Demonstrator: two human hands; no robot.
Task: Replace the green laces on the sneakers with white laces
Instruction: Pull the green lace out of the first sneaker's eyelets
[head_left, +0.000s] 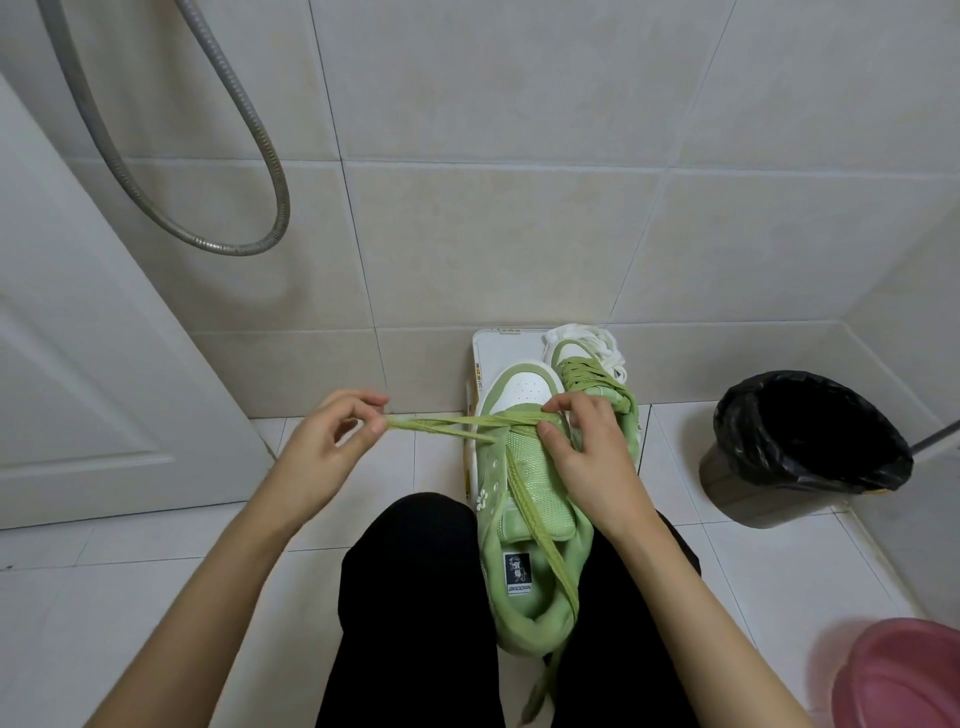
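Down over the white floor tiles (156, 597), left hand (327, 447) pinches the green lace (441, 423) taut while right hand (592, 452) pinches it at the near sneaker (540, 483) toe eyelets, second sneaker (582, 374) and white laces (597, 340) just behind, black-lined bin (769, 499) right, beige tiled wall (519, 234) beyond.

Person, seen from above. Left hand (332, 441), right hand (584, 447): bare. Forearms (208, 571): bare to the near edge. Legs: black trousers (415, 597), plain matte fabric, near centre.

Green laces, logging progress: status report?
Left hand pinches flat green lace, stretched taut. Right hand pinches it at green-and-white sneaker. Nothing blocking.
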